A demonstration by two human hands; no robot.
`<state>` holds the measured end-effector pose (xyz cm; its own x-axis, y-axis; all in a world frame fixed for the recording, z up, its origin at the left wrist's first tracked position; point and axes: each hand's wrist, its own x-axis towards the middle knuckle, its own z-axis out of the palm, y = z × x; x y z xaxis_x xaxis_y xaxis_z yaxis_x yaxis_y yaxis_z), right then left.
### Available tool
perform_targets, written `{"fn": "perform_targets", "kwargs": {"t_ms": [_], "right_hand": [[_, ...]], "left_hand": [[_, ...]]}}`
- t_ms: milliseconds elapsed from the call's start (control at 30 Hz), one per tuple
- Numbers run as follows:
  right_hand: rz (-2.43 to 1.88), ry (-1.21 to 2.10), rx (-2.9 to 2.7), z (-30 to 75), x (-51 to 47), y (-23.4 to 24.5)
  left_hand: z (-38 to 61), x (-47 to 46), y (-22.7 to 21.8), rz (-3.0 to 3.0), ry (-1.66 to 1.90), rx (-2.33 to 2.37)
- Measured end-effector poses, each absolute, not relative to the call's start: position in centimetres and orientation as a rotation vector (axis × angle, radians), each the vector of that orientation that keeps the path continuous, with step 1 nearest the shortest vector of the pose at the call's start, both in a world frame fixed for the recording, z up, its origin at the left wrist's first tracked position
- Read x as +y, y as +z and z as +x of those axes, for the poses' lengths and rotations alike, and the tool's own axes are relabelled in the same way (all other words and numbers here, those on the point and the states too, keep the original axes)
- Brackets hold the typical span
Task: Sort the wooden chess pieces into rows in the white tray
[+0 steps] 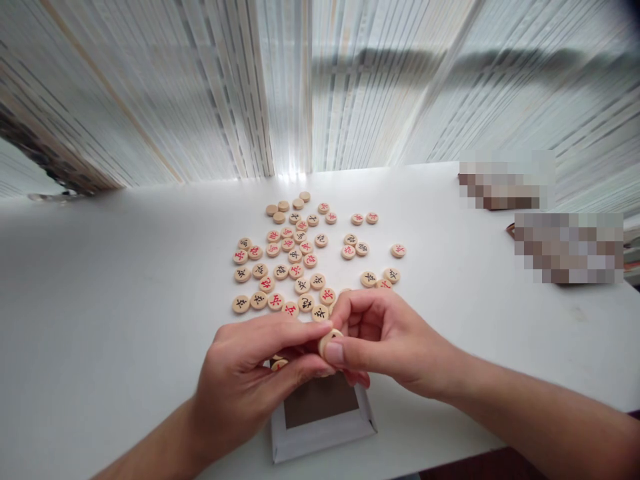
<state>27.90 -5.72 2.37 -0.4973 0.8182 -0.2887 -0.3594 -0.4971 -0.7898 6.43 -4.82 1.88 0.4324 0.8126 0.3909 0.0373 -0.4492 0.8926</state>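
Both hands meet low in the middle of the head view, over a shallow white box. Between the thumb and bent fingers of my right hand (385, 337) is a round wooden Chinese chess piece (326, 343). My left hand (253, 373) is closed too, its thumb and index fingertips against the same piece. Another piece with a red mark (279, 365) shows in the gap behind my left thumb; I cannot tell whether it is held. Beyond the hands, many Chinese chess pieces (295, 270) lie spread on the table, with red or black characters. Several at the back (283, 206) show blank tops.
The white box (325, 440) with a brown panel (323, 405) lies on the white table (165, 293) near its front edge. Two blurred-out objects (505, 187) sit at the right. Pale vertical blinds (200, 87) hang along the table's back edge.
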Motion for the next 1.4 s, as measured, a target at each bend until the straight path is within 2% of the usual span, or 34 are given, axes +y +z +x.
{"fn": "perform_targets", "kwargs": {"t_ms": [333, 600, 1033, 1400], "right_hand": [[-0.876, 1.885, -0.981, 27.8, -5.8, 2.7], [-0.906, 1.834, -1.042, 27.7, -5.9, 2.7], [-0.94, 1.141, -1.552, 28.2, -6.0, 2.0], [-0.958, 1.158, -1.512, 28.2, -6.2, 1.9]], "left_hand": [[7.1, -5.1, 2.5, 1.464, 1.072, 0.829], [7.4, -4.8, 2.7, 1.462, 1.099, 0.876], [6.6, -5.0, 1.5, 1.795, 1.203, 0.954], [6.6, -5.1, 1.5, 1.83, 1.221, 0.965]]}}
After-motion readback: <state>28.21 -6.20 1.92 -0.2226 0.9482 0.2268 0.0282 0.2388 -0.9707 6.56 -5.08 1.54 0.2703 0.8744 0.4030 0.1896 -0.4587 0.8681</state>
